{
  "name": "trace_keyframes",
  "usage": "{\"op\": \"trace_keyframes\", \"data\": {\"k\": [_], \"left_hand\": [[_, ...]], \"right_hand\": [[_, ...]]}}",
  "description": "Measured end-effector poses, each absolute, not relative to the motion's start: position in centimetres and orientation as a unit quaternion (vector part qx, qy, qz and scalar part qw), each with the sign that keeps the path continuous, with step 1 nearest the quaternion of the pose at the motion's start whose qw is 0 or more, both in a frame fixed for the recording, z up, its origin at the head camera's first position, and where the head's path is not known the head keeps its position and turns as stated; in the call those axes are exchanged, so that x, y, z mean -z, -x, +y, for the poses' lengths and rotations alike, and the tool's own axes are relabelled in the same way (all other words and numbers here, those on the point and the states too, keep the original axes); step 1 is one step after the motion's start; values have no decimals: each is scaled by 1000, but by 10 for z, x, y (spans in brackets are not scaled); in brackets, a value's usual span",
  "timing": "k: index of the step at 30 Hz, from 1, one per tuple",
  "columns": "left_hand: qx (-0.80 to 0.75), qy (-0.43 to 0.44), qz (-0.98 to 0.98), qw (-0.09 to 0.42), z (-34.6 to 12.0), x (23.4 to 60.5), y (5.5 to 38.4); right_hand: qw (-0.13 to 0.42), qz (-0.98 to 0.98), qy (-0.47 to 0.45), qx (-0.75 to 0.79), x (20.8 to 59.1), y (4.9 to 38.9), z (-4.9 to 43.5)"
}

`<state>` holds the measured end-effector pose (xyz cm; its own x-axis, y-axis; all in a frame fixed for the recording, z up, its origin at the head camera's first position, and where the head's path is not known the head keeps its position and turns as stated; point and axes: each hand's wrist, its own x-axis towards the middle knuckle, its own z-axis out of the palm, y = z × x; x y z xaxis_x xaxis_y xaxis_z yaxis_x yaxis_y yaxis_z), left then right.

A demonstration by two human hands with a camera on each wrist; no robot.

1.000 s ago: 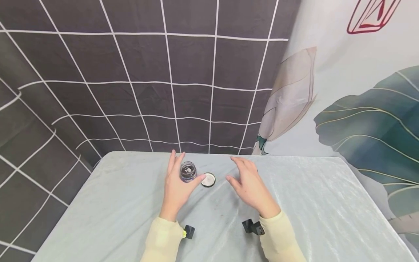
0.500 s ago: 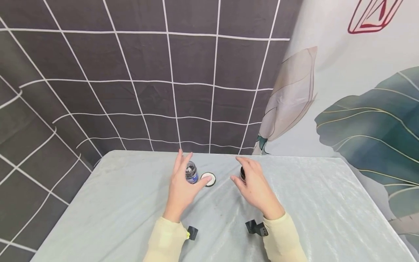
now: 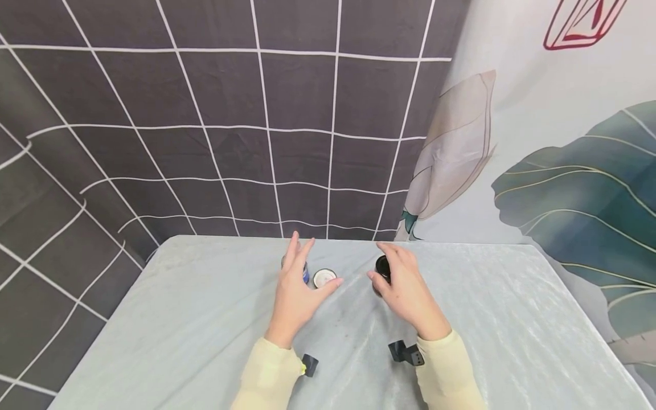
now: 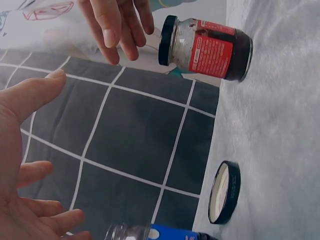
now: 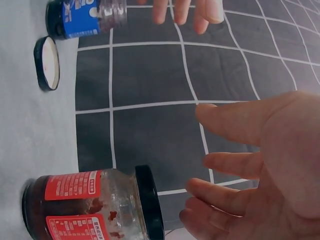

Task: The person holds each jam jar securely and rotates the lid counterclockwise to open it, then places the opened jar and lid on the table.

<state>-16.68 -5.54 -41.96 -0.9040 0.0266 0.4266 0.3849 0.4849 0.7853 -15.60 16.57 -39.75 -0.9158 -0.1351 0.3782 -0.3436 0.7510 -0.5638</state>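
Note:
My left hand [image 3: 297, 293] hovers with spread fingers above an uncapped glass jar with a blue label [image 5: 82, 17], partly hiding it in the head view. Beside that jar, a dark-rimmed lid [image 3: 324, 278] lies with its pale inside up, near my left thumb. My right hand [image 3: 407, 290] is held with thumb and fingers apart, near a capped jar with a red label [image 4: 212, 55]. In the right wrist view a gap shows between my right fingers and that jar's black lid [image 5: 149, 202]. Neither hand holds anything.
A pale cloth covers the table [image 3: 205, 319]. Behind it hangs a dark curtain with white grid lines [image 3: 302, 159], and a leaf-patterned white cloth [image 3: 461, 188] hangs at the right. A small black device [image 3: 405, 353] sits at the right wrist.
Both hands have shifted to the right, the left one more, covering more of the blue-labelled jar. The black lid of the red-labelled jar has come into sight beside my right hand.

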Motion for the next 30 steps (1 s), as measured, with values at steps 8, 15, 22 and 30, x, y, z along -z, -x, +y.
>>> {"op": "trace_keyframes", "data": {"k": [8, 15, 22, 30], "left_hand": [[488, 140, -843, 179, -46, 419, 168], [483, 156, -846, 167, -33, 423, 166], [485, 159, -846, 152, -23, 431, 166], [485, 159, -848, 141, -13, 440, 167]], "right_hand": [[155, -925, -118, -325, 400, 159, 169], [154, -931, -110, -313, 402, 161, 174], [152, -932, -107, -312, 406, 162, 176], [146, -935, -97, -309, 408, 163, 176]]}}
